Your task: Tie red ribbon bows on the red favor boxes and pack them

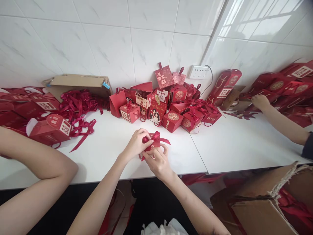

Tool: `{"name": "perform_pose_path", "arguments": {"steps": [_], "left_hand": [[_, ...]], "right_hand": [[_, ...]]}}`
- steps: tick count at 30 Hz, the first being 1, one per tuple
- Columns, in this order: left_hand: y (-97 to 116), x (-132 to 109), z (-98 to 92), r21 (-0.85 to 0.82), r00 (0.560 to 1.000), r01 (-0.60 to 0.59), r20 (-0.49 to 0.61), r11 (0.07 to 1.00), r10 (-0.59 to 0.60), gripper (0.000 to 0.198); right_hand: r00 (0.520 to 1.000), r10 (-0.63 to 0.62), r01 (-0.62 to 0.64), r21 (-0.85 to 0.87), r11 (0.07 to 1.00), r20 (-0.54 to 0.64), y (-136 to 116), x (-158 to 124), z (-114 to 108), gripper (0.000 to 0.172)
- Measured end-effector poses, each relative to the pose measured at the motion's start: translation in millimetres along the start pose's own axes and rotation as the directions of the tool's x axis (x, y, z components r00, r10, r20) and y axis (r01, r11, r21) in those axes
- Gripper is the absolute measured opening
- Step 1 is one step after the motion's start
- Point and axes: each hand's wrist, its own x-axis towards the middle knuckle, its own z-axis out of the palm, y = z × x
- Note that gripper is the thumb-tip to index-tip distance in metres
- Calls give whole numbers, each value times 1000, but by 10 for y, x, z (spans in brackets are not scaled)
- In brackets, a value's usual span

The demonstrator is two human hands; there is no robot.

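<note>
Evidently the bow (pixel 156 137) is largely formed: loops and a tail show on top of the small red box (pixel 156 145), which is at the near middle of the bench (pixel 102 163), between the person's two hands. The left hand (pixel 136 143) comes from the left, its thumb and fingers pinched together on the bow's left loop. The right hand (pixel 159 162) lies over the near side of the box, fingers bent and thumb reaching left; whether they are clamped on the ribbon or only steady the box, I cannot tell. One tail stretches right, past the box's edge, and a short end shows at its near left corner. With both hands on it, the bow looks to be at the shaping or tightening stage, so I judge that only its finish is left.

Farther back stands a cluster of gift boxes (pixel 172 121), some of them with bows on top, which look done. Plenty of loose ribbon (pixel 79 103) lies at the far left, in and before an open carton (pixel 79 80). Left of it sits a larger box (pixel 50 132) beside a co-worker's arm (pixel 57 164); at the far right, another co-worker's hand (pixel 261 102) reaches among red boxes (pixel 278 85).
</note>
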Motion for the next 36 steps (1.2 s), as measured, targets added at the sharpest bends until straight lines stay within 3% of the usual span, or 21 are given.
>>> {"name": "perform_pose_path", "arguments": {"steps": [6, 10, 12, 13, 14, 15, 17, 19, 20, 22, 25, 28, 36], "left_hand": [[-62, 1, 95, -39, 998, 18, -66, 999, -20, 9], [-108, -15, 121, -71, 996, 14, -83, 997, -20, 10], [-114, -22, 118, -88, 997, 5, -76, 996, -12, 11], [-112, -26, 115, -95, 998, 4, -69, 995, -11, 11], [-108, -30, 112, -101, 998, 6, -61, 995, -12, 11], [-102, -34, 111, -105, 998, 9, -56, 994, -15, 11], [-92, -43, 112, -112, 998, 16, -54, 994, -23, 9], [-87, -52, 119, -115, 998, 17, -58, 993, -24, 9], [-85, -56, 124, -116, 998, 17, -62, 993, -25, 9], [-81, -60, 131, -122, 997, 23, -75, 992, -33, 9], [-71, -57, 133, -136, 995, 45, -83, 990, -57, 9], [-60, -53, 126, -139, 995, 61, -68, 988, -71, 9], [-17, -81, 148, -134, 996, 61, -61, 989, -70, 7]], "right_hand": [[998, -54, 54, 24, 998, -18, -82, -23, -5, 25], [986, -165, 167, 198, 966, -28, -31, 9, -164, 15], [993, -105, 116, 313, 943, -51, 108, 52, -272, 23], [998, 15, 9, 342, 940, -69, 203, 83, -316, 27], [979, 190, -151, 352, 924, -76, 306, 118, -348, 29], [925, 376, -336, 352, 874, -49, 409, 156, -367, 30], [761, 633, -640, 323, 698, 141, 577, 229, -370, 37], [626, 669, -779, 292, 555, 401, 657, 274, -347, 45], [589, 639, -806, 294, 514, 495, 661, 280, -336, 47], [576, 588, -815, 346, 464, 568, 615, 260, -324, 47], [594, 571, -804, 415, 426, 567, 504, 185, -339, 48], [555, 594, -831, 422, 362, 582, 448, 129, -357, 54], [478, 528, -809, 586, -47, 702, 525, 171, -309, 66]]}}
